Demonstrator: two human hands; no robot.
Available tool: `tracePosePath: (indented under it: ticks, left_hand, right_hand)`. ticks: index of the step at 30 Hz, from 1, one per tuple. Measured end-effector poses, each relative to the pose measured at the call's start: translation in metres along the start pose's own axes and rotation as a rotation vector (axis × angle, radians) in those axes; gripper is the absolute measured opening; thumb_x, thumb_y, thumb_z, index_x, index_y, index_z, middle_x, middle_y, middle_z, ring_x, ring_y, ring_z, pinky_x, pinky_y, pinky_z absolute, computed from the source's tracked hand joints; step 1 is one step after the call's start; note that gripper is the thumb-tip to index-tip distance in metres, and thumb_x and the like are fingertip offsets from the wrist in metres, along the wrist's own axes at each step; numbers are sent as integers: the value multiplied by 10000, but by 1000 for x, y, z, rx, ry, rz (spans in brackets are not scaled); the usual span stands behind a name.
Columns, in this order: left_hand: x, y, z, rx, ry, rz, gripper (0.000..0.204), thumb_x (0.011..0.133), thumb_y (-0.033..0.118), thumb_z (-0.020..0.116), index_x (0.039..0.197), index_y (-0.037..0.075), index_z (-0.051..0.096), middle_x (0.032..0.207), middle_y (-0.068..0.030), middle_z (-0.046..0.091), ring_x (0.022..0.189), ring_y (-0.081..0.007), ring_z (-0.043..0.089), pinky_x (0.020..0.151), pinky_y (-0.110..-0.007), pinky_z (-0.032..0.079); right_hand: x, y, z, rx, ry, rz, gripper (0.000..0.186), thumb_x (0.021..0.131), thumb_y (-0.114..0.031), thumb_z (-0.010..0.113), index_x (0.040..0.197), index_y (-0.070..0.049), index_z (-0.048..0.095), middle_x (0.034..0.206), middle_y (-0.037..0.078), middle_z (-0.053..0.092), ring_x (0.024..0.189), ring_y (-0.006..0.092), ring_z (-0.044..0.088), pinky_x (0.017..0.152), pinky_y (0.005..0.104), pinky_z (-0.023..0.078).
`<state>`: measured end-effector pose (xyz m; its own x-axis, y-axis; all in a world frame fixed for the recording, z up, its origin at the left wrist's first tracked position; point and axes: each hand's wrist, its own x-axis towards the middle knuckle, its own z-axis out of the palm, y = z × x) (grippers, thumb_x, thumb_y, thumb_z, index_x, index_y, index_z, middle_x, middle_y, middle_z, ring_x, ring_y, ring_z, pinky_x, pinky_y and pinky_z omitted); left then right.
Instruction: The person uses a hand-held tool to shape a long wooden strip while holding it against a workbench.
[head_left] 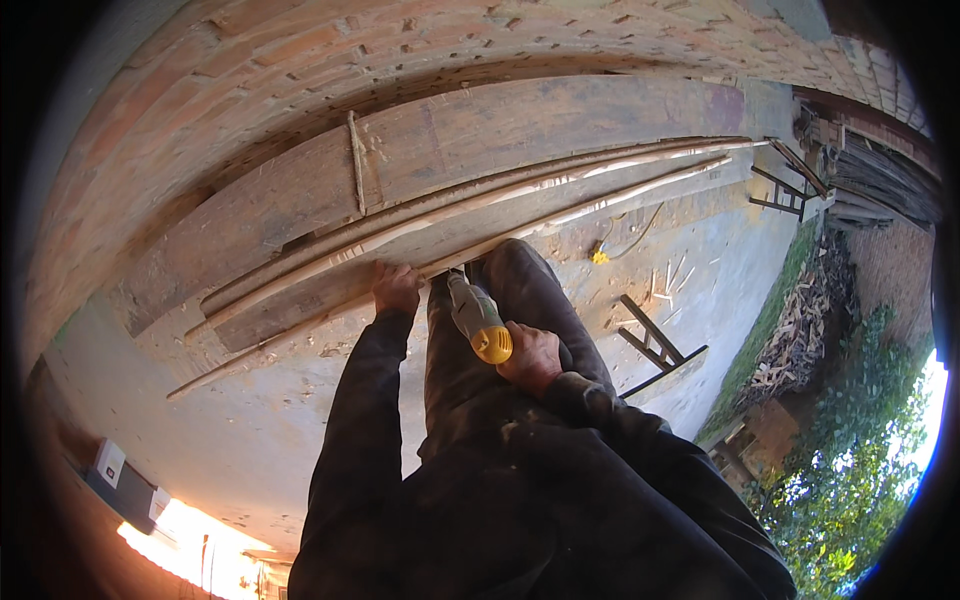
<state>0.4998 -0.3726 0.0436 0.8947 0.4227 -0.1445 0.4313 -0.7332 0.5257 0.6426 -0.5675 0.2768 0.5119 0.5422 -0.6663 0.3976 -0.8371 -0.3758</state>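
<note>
In my right hand (532, 355) is a power drill (468, 310) with a grey body and a yellow rear cap. My fingers are closed round its grip, and its front end points away from me at the near long wooden strip (560, 218). The very tip of the drill is hard to make out beside my knee. My left hand (397, 288) grips the edge of the same strip, just left of the drill. Beyond it, a second long wooden strip (440, 212) runs roughly parallel, with a flat grey-brown surface between the two.
A wide board (500, 125) lies along the brick wall (330, 60), with a thin stick (356, 165) across it. To the right are a yellow electrical connector (599, 256) with a cord, scattered wood offcuts (668, 280), and a dark frame stand (655, 345). Another stand (780, 192) is farther off.
</note>
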Motion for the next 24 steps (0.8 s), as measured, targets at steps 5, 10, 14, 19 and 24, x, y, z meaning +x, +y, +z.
tracePosePath:
  ticks: [5, 10, 14, 19, 24]
  left_hand:
    - [1, 1, -2, 24, 0, 9, 108, 748, 225, 788, 774, 148, 717, 824, -25, 655, 875, -266, 659, 1066, -536, 442]
    - [1, 2, -2, 14, 2, 2, 96, 761, 223, 776, 775, 148, 718, 824, -28, 653, 873, -267, 657, 1076, -537, 438]
    - [2, 2, -3, 13, 0, 2, 98, 771, 230, 770, 774, 148, 716, 823, -27, 652, 871, -265, 656, 1083, -538, 431]
    - [1, 0, -2, -32, -5, 8, 102, 770, 233, 770, 764, 149, 711, 816, -24, 648, 868, -266, 657, 1095, -539, 421]
    - [-1, -1, -1, -43, 10, -3, 93, 767, 224, 766, 751, 152, 708, 801, -21, 642, 862, -265, 657, 1103, -545, 416]
  right_hand:
    - [0, -1, -2, 6, 9, 5, 244, 795, -284, 729, 902, -95, 618, 869, 137, 702, 845, 374, 689, 722, 514, 518]
    - [0, -1, 1, 7, 14, 4, 250, 791, -284, 732, 917, -99, 620, 868, 134, 703, 854, 375, 690, 721, 512, 519]
    - [1, -3, -1, 4, 17, 15, 257, 793, -294, 737, 914, -100, 619, 861, 133, 700, 845, 382, 687, 714, 511, 518]
    - [2, -3, 1, -31, -7, 29, 272, 801, -316, 741, 907, -100, 613, 865, 136, 699, 842, 384, 686, 720, 512, 517]
    - [3, -7, -3, -41, -59, 43, 275, 763, -270, 716, 946, -87, 625, 919, 131, 705, 877, 372, 693, 769, 507, 531]
